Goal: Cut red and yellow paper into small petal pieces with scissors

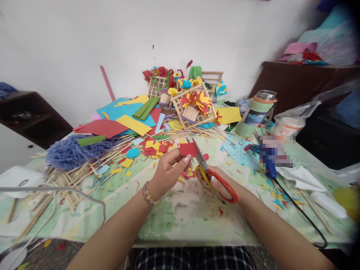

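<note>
Between the thumb and fingers of my left hand (170,170) is a small piece of red paper (188,149). My right hand (215,180) grips a pair of scissors (225,183) with orange and yellow handles. The parted blades point up and away from me, right at the paper's right edge. Just beyond my left hand lies a pile of small red and yellow paper squares (157,147). Tiny paper scraps dot the tablecloth under both hands.
Craft stick frames with paper flowers (194,103) stand against the wall. Coloured sheets (104,127), blue yarn (78,150) and thin wooden sticks (67,180) lie leftward. On the right are a green flask (251,116), a blue glue gun (270,165) with a black cord and white paper (302,178).
</note>
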Tool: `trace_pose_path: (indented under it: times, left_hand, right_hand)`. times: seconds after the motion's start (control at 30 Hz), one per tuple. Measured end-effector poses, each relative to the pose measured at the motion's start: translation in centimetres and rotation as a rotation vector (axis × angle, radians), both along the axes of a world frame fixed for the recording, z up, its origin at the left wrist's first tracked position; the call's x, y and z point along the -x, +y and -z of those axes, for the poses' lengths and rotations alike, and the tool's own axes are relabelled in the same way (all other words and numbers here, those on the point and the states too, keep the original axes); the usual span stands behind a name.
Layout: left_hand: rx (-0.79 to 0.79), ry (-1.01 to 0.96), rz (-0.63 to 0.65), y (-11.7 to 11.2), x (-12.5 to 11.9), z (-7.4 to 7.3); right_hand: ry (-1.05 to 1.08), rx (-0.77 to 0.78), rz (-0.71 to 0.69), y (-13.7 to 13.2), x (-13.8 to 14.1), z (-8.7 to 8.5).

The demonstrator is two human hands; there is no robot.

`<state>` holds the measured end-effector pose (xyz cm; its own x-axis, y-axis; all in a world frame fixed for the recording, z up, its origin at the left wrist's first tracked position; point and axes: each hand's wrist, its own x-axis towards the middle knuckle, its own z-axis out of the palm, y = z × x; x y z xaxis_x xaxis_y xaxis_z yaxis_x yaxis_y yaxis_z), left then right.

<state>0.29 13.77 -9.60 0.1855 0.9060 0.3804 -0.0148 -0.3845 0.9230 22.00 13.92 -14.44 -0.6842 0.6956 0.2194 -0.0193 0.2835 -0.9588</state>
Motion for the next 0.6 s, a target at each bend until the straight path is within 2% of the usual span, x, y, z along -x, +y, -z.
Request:
trace_pose_path:
  times: [0.17,0.6]
  left_hand:
    - [0.002,0.018,0.041,-0.04,0.05,0.0]
    - [-0.014,-0.05,0.011,0.07,0.17,0.03]
  right_hand:
    - [-0.015,-0.065,0.002,0.07,0.1,-0.31]
    - [-0.018,0.005,0.022,-0.02,0.05,-0.22]
